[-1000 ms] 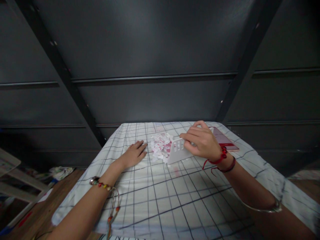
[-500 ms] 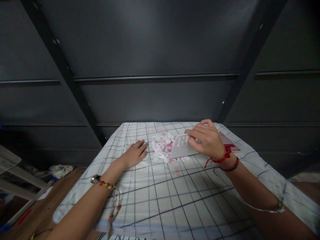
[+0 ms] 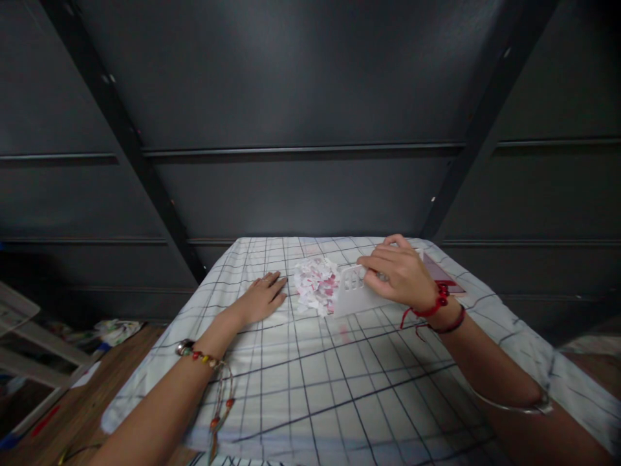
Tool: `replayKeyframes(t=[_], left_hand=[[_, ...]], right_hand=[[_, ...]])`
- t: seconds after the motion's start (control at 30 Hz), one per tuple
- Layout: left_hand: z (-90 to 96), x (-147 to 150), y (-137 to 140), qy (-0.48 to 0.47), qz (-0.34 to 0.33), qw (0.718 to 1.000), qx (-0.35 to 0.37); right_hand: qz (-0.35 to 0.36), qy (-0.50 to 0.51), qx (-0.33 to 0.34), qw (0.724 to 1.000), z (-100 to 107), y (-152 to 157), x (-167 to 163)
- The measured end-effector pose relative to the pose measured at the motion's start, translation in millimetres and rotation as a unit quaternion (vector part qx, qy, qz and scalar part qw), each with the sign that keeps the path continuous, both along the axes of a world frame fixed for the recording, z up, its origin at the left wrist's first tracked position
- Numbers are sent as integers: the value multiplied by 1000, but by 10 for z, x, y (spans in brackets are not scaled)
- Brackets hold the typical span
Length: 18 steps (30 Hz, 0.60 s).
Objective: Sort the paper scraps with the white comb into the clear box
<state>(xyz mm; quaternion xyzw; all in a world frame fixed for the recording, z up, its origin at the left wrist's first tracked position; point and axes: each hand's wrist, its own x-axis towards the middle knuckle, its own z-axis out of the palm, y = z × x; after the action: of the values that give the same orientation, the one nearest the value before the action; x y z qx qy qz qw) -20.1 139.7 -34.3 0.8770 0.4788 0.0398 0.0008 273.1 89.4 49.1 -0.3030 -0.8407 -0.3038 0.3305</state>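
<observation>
The cloth-covered table (image 3: 339,388) spans the lower frame. Left of centre the left hand (image 3: 264,298) lies flat, released; right of centre the right hand (image 3: 402,277) grasps a white scraper (image 3: 355,301), its left edge against paper scraps (image 3: 314,286) heaped just below mid-frame.

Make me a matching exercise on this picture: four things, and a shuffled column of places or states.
Things:
1. Left hand
2. Right hand
3. Paper scraps
4. Flat pink item

Places or states:
A. Heaped between the two hands
B. Partly hidden behind the other arm's hand, at the right
C. Resting on the checked cloth, fingers spread
D. Gripping the white slotted tool

Right pairs: 1-C, 2-D, 3-A, 4-B
</observation>
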Motion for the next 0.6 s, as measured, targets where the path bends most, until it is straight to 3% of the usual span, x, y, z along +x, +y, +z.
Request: replayKeyframes(t=[0.17, 0.37, 0.6], left_hand=[[16, 11, -5, 15, 6, 1000, -3], [31, 11, -15, 16, 1, 1000, -2], [15, 8, -4, 19, 3, 1000, 4]], right_hand=[[-19, -11, 35, 999, 3, -9, -25], [12, -18, 18, 1000, 13, -10, -20], [-13, -28, 25, 999, 25, 1, 36]])
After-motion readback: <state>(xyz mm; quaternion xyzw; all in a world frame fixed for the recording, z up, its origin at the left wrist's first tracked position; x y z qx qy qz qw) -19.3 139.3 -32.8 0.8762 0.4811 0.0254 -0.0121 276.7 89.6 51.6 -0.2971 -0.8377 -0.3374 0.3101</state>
